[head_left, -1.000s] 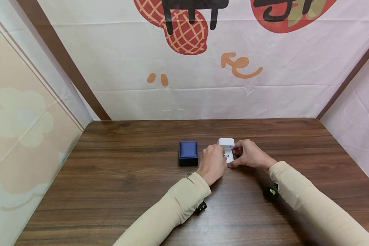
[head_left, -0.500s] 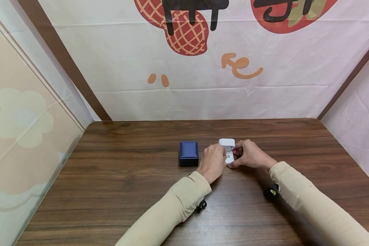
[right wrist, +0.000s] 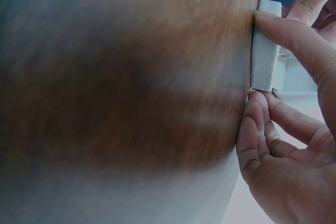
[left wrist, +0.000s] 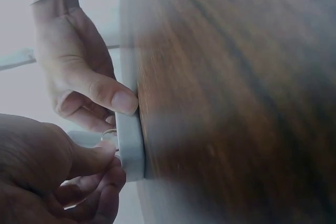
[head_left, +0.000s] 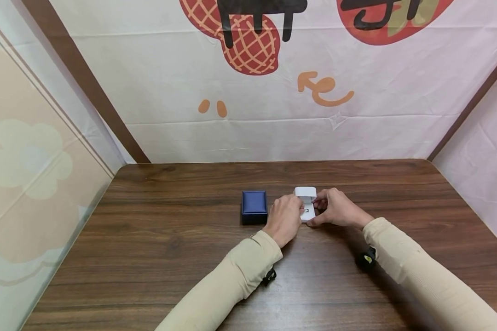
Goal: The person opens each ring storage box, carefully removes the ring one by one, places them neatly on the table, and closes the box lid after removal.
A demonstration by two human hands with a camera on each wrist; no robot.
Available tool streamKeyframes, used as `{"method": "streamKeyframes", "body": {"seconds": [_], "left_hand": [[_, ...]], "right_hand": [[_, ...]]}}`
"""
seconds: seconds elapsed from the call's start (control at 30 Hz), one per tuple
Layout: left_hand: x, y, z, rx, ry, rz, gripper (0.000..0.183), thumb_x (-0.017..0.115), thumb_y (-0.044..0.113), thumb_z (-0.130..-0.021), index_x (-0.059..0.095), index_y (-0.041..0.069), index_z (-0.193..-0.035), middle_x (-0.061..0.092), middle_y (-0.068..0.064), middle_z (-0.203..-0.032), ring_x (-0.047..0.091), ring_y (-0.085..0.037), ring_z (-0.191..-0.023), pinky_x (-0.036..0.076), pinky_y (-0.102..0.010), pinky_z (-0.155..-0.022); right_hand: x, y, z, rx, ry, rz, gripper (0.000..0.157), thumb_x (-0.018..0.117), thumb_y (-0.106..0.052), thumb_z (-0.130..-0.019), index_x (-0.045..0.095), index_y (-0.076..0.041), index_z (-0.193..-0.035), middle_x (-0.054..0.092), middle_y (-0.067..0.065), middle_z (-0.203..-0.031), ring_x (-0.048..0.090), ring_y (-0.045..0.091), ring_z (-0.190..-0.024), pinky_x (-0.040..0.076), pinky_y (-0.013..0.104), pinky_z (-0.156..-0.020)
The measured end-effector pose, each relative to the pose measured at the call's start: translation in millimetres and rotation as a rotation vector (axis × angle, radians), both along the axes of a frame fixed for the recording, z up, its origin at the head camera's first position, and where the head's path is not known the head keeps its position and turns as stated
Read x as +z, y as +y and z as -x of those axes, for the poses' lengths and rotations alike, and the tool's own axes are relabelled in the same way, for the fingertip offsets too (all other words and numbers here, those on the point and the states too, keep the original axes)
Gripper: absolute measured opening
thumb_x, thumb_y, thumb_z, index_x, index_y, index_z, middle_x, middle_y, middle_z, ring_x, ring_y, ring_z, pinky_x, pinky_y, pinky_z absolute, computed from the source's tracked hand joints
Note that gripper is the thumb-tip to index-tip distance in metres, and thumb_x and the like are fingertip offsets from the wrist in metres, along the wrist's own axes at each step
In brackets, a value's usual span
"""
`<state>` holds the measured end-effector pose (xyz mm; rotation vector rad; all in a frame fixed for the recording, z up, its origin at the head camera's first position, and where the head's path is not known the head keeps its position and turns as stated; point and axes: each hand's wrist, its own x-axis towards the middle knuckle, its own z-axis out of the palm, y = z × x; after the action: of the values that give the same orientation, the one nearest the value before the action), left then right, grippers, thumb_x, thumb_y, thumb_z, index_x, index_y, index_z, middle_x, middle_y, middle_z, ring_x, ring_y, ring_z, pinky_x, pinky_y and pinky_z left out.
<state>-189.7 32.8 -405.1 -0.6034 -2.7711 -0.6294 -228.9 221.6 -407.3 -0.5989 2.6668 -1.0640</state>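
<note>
A small white ring box (head_left: 305,192) stands on the table with its lid raised. A ring (head_left: 307,210) sits upright at its white insert. My right hand (head_left: 340,209) grips the box from the right, with the thumb at the front end and fingers at the far side, as the right wrist view of the box (right wrist: 266,51) shows. From the left, my left hand (head_left: 284,218) reaches over the insert. In the left wrist view its thumb and forefinger pinch at the ring (left wrist: 108,135); how deep the ring sits in the insert is hidden by the fingers.
A closed dark blue box (head_left: 254,207) stands just left of my left hand. The brown wooden table (head_left: 128,253) extends to both sides and in front. A printed cloth (head_left: 170,82) hangs behind the table's back edge.
My left hand has shifted slightly left and its fingers have drawn back a little from over the ring, leaving more of the insert in sight. The right hand and box stay in place.
</note>
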Motion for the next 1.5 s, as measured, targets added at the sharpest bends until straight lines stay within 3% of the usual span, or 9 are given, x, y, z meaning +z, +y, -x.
{"method": "streamKeyframes", "body": {"seconds": [0.4, 0.67, 0.9, 1.2, 1.37, 1.5], "left_hand": [[1.2, -2, -0.7, -0.005, -0.040, -0.008, 0.014, 0.072, 0.008, -0.092, 0.073, 0.012, -0.079, 0.067, 0.000, -0.082, 0.068, -0.022, -0.077, 0.054, -0.033, -0.064], [17.6, -6, -3.9, -0.036, -0.111, -0.053, 0.014, 0.072, 0.012, -0.095, 0.074, 0.012, -0.080, 0.068, 0.001, -0.080, 0.066, -0.017, -0.072, 0.051, -0.030, -0.061], [32.7, -12, -9.8, -0.074, -0.249, -0.074, 0.017, 0.073, 0.008, -0.091, 0.073, 0.013, -0.075, 0.065, 0.005, -0.073, 0.061, -0.013, -0.068, 0.049, -0.028, -0.061], [34.5, -12, -17.4, -0.166, -0.525, -0.026, 0.020, 0.077, 0.011, -0.086, 0.077, 0.015, -0.067, 0.065, 0.014, -0.064, 0.057, -0.008, -0.066, 0.045, -0.024, -0.061], [28.4, -7, -22.2, -0.171, -0.598, -0.002, 0.040, 0.076, 0.013, -0.085, 0.055, 0.015, -0.051, 0.046, 0.012, -0.050, 0.045, -0.009, -0.055, 0.038, -0.025, -0.054], [25.1, -4, -24.7, -0.129, -0.617, 0.020, 0.038, 0.065, 0.007, -0.085, 0.042, 0.016, -0.056, 0.037, 0.005, -0.055, 0.040, -0.015, -0.053, 0.035, -0.030, -0.048]], "right_hand": [[-0.9, 0, -2.9, -0.001, 0.017, -0.005, 0.038, 0.095, -0.018, -0.067, 0.069, -0.002, -0.090, 0.067, 0.004, -0.081, 0.060, 0.018, -0.075, 0.051, 0.030, -0.067], [-1.3, 0, -3.0, 0.007, 0.016, -0.002, 0.037, 0.094, -0.018, -0.068, 0.070, -0.002, -0.091, 0.067, 0.004, -0.082, 0.060, 0.018, -0.076, 0.051, 0.030, -0.067], [-1.6, 1, -2.3, 0.007, 0.025, 0.000, 0.038, 0.094, -0.017, -0.067, 0.069, 0.000, -0.091, 0.067, 0.005, -0.081, 0.060, 0.018, -0.076, 0.051, 0.030, -0.067], [-1.2, 1, -1.2, 0.008, 0.046, -0.013, 0.040, 0.095, -0.017, -0.066, 0.071, 0.001, -0.092, 0.066, 0.004, -0.080, 0.060, 0.018, -0.076, 0.051, 0.030, -0.069], [-1.4, 1, -0.9, 0.007, 0.041, -0.008, 0.041, 0.095, -0.018, -0.066, 0.070, 0.001, -0.092, 0.067, 0.004, -0.081, 0.061, 0.018, -0.077, 0.051, 0.032, -0.069], [-1.4, 1, -0.4, 0.008, 0.037, -0.009, 0.041, 0.095, -0.019, -0.067, 0.070, 0.001, -0.092, 0.067, 0.005, -0.081, 0.060, 0.019, -0.077, 0.051, 0.032, -0.070]]}}
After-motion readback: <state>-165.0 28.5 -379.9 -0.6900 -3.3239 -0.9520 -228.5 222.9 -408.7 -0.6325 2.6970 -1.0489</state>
